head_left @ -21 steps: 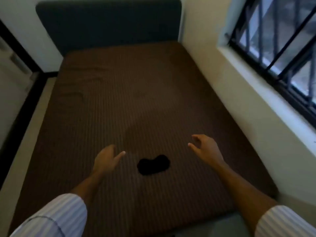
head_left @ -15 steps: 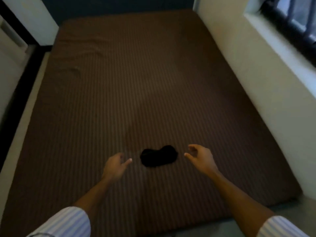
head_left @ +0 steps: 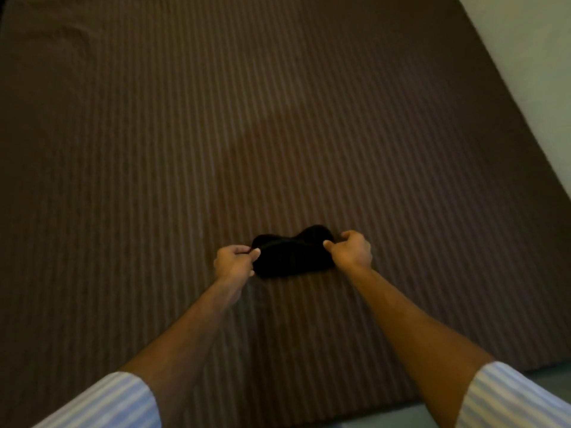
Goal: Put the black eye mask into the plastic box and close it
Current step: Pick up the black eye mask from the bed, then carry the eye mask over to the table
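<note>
Both hands on the black eye mask (head_left: 293, 257), pinching one end each

The left hand (head_left: 234, 263) has thumb and fingers closed on the mask's left end, and the right hand (head_left: 350, 252) is curled tight on its right end. The mask sits on the brown striped bed (head_left: 278, 118), toward the near edge and roughly mid-width, well away from the right edge by the pale wall (head_left: 525, 50). Can't tell if it's lifted off the sheet. Striped sleeves (head_left: 108, 403) show at the bottom corners.
</note>
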